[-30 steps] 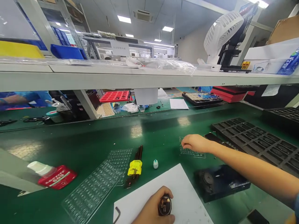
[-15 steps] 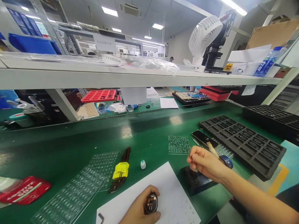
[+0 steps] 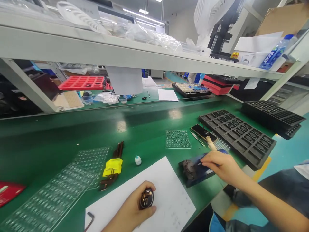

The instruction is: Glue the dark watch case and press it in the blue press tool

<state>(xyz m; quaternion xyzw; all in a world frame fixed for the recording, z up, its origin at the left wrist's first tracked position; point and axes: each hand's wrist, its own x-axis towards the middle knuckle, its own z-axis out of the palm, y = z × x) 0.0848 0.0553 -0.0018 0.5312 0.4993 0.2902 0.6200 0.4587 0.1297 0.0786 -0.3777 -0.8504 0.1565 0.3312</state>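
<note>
From the head view, the left hand [image 3: 131, 211] is closed around a small round dark part [image 3: 146, 198], holding it near the front edge of the white paper sheet [image 3: 166, 190]. The right hand [image 3: 220, 166] pinches a thin tool with a pale handle [image 3: 211, 144], with the tip on the dark blue fixture block [image 3: 193, 169] just right of the sheet.

The risk, I think, is that the round part rolls out of the fingers and off the near edge of the green bench [image 3: 72, 129]. The tool tip may also slip on the block and scratch it.

No writing is readable here; the red label [image 3: 7, 191] at the far left is cut off, and the bottle [image 3: 275, 51] on the shelf is probably too blurred.
</note>
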